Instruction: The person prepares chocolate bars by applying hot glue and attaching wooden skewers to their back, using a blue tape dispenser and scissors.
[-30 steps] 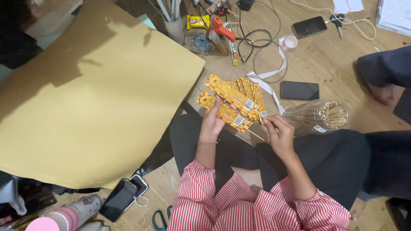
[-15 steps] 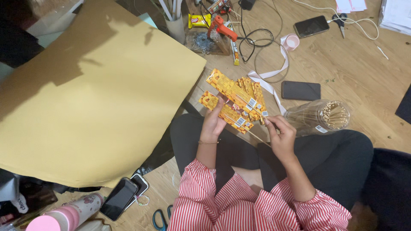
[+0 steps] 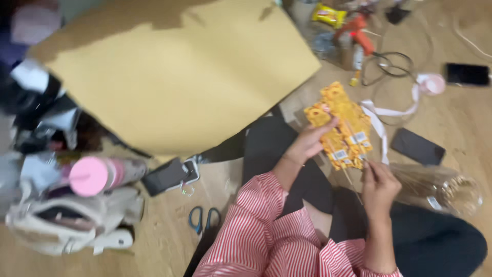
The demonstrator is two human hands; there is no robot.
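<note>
A fan of small yellow snack packets on thin sticks (image 3: 342, 128) is held up over my lap. My left hand (image 3: 306, 145) grips the packets from the left side. Just below them, my right hand (image 3: 378, 185) pinches the thin sticks near their lower ends. My sleeves are red-and-white striped and I sit on a wooden floor. The picture is blurred by motion.
A large tan paper sheet (image 3: 174, 72) lies at the left. Around me are a clear bag of sticks (image 3: 441, 187), two dark phones (image 3: 417, 146) (image 3: 467, 74), an orange glue gun (image 3: 359, 31), white ribbon (image 3: 382, 115), blue scissors (image 3: 204, 219), a pink bottle (image 3: 97, 175), a phone (image 3: 169, 175).
The view has swung to the right and downward, so everything sits further right in frame. The packets stay in both hands; my right hand has slid lower on the sticks.
</note>
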